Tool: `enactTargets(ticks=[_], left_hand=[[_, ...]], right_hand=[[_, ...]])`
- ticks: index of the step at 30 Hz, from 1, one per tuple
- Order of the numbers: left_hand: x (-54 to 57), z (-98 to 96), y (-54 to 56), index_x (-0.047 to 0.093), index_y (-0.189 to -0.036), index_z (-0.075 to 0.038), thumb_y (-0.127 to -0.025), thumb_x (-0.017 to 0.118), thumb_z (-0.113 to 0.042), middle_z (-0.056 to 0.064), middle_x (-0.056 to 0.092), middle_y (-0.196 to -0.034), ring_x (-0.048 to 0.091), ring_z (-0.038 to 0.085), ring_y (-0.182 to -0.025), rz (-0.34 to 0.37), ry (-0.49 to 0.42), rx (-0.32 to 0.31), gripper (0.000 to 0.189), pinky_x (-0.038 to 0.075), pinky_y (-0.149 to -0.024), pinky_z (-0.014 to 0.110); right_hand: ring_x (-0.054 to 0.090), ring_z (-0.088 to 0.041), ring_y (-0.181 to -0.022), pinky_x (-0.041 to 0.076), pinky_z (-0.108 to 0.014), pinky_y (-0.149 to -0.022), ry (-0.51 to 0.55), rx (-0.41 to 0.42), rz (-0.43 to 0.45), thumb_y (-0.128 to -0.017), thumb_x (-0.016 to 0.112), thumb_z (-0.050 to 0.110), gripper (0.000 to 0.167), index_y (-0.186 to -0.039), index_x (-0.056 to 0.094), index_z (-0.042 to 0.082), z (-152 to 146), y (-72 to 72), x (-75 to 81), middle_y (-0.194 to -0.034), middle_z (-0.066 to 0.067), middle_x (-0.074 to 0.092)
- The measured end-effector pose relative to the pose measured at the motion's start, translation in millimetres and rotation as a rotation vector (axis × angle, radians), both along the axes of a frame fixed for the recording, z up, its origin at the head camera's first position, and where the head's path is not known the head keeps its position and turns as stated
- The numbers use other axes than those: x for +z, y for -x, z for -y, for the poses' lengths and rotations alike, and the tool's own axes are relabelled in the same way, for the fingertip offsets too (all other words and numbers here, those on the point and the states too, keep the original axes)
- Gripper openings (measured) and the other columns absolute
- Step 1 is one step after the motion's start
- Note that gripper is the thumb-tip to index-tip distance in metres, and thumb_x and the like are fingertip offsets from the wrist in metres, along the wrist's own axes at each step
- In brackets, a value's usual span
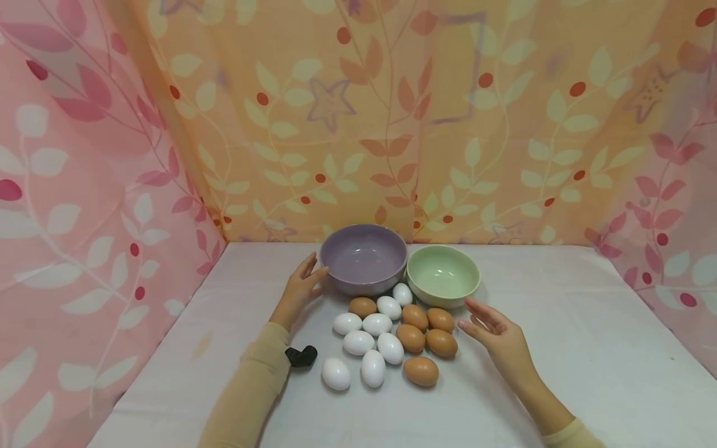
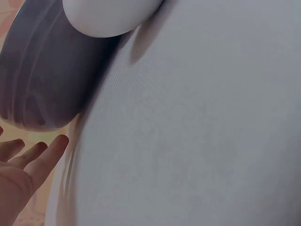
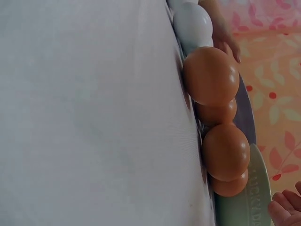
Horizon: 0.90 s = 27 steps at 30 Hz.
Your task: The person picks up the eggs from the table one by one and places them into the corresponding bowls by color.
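A purple bowl (image 1: pixel 364 287) and a smaller light green bowl (image 1: pixel 444 300) stand side by side on the table, nothing inside either. In front of them lie several white eggs (image 1: pixel 373 368) and several brown eggs (image 1: pixel 421 371), grouped loosely. My left hand (image 1: pixel 297 295) is at the purple bowl's left side, fingers spread and relaxed, thumb and fingertips close to its wall. At the front right of the green bowl is my right hand (image 1: pixel 500 341), fingers loosely extended near the rim, beside the brown eggs. Neither hand holds anything.
A white cloth (image 1: pixel 560 298) covers the table. Patterned curtains (image 1: pixel 392 124) hang behind and at both sides. A small black piece (image 1: pixel 301 356) sits at the left wrist, near the white eggs.
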<state>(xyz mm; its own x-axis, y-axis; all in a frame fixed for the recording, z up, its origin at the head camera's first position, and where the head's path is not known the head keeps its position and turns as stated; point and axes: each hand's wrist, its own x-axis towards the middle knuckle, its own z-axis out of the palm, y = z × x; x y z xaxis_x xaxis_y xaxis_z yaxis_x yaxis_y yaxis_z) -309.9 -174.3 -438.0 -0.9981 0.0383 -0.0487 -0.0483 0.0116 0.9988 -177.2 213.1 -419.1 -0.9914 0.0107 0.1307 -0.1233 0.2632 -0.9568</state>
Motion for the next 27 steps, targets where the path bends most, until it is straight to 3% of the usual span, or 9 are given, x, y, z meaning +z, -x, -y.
enactTargets(ticks=[8, 17, 24, 27], left_hand=[[-2.2, -7.7, 2.5, 0.026, -0.158, -0.018, -0.099, 0.062, -0.025, 0.009, 0.018, -0.167, 0.027, 0.029, -0.151, -0.005, -0.054, 0.009, 0.07, 0.044, -0.11, 0.052], [-4.7, -6.5, 4.1, 0.027, -0.158, -0.015, -0.1, 0.061, -0.019, 0.009, 0.02, -0.167, 0.031, 0.026, -0.15, -0.037, -0.08, 0.042, 0.067, 0.046, -0.108, 0.052], [-5.2, -5.5, 4.3, 0.027, -0.158, -0.015, -0.1, 0.061, -0.017, 0.007, 0.02, -0.167, 0.031, 0.024, -0.15, -0.045, -0.109, 0.026, 0.067, 0.045, -0.109, 0.052], [-5.0, -6.0, 4.2, 0.026, -0.158, -0.013, -0.1, 0.059, -0.016, 0.007, 0.019, -0.167, 0.031, 0.025, -0.15, -0.059, -0.12, 0.0, 0.066, 0.045, -0.109, 0.053]], right_hand=[[0.051, 0.02, -0.113, 0.044, -0.003, -0.095, 0.006, -0.058, 0.095, -0.09, 0.075, 0.03, 0.063, -0.142, 0.052, 0.004, 1, -0.9, -1.0, -0.148, -0.015, 0.051], [0.054, 0.008, -0.116, 0.041, -0.002, -0.086, -0.05, -0.106, 0.365, -0.086, 0.073, 0.051, 0.073, -0.145, 0.052, 0.014, 1, 2.3, -2.6, -0.148, -0.004, 0.054], [0.053, -0.012, -0.132, 0.048, -0.013, -0.097, -0.03, -0.084, 0.399, -0.083, 0.075, 0.052, 0.076, -0.144, 0.052, 0.013, 1, 3.7, -7.8, -0.148, -0.004, 0.054], [0.057, -0.008, -0.126, 0.049, -0.013, -0.095, -0.018, -0.082, 0.395, -0.085, 0.076, 0.046, 0.073, -0.143, 0.053, 0.009, 2, 4.1, -10.0, -0.146, -0.007, 0.056]])
